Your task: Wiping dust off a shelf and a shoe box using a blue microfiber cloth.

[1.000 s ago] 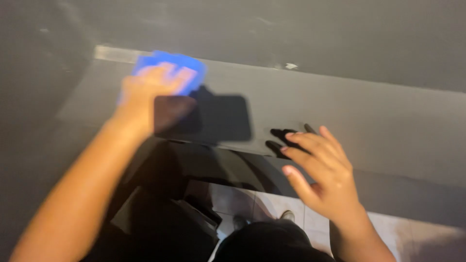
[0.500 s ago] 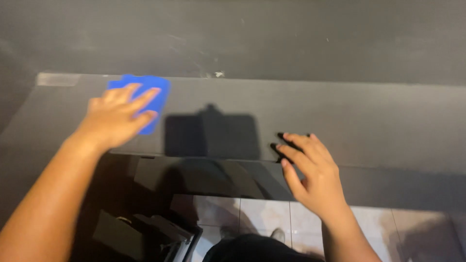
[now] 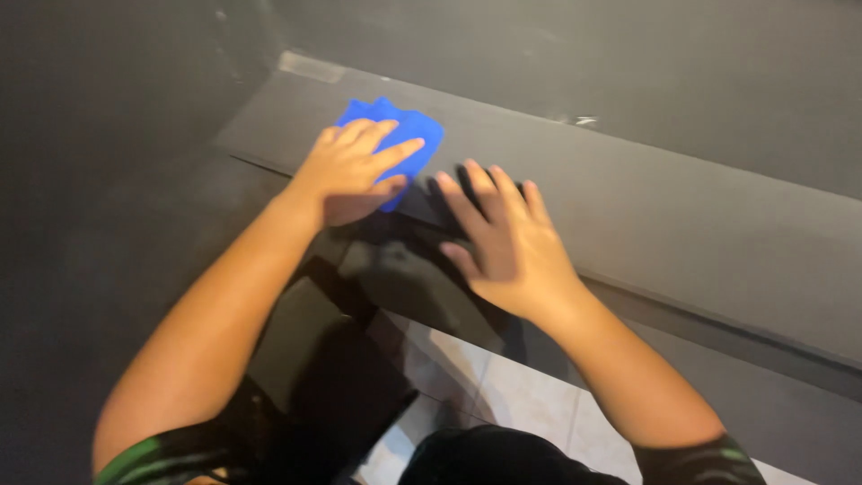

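1. Under the left hand (image 3: 352, 171) lay a blue cloth (image 3: 406, 135), pressed flat on the dark grey ledge (image 3: 682, 207). The hand did not close on it: the palm and the spread fingers held it down from above, and only the far edge of the cloth showed past the fingertips.
2. The cloth looked soft, thin and light, and it was folded into a small pad. I judge that it would crumple easily and slide well on the smooth ledge, so a flat palm on its middle was a good hold. To lift it, a pinch at the free far edge would be enough.
3. The right hand (image 3: 507, 242) held nothing. It was open and flat, fingers a little apart, and rested on the ledge just beside the left hand, near the front edge.
4. Both forearms reached forward and up from the body. The left arm came in from the lower left with a straight wrist, and the right arm came from the lower right, its wrist bent back a little.
5. Behind the ledge stood a dark wall (image 3: 628, 54). Below the arms, pale floor tiles (image 3: 503, 386) were seen.
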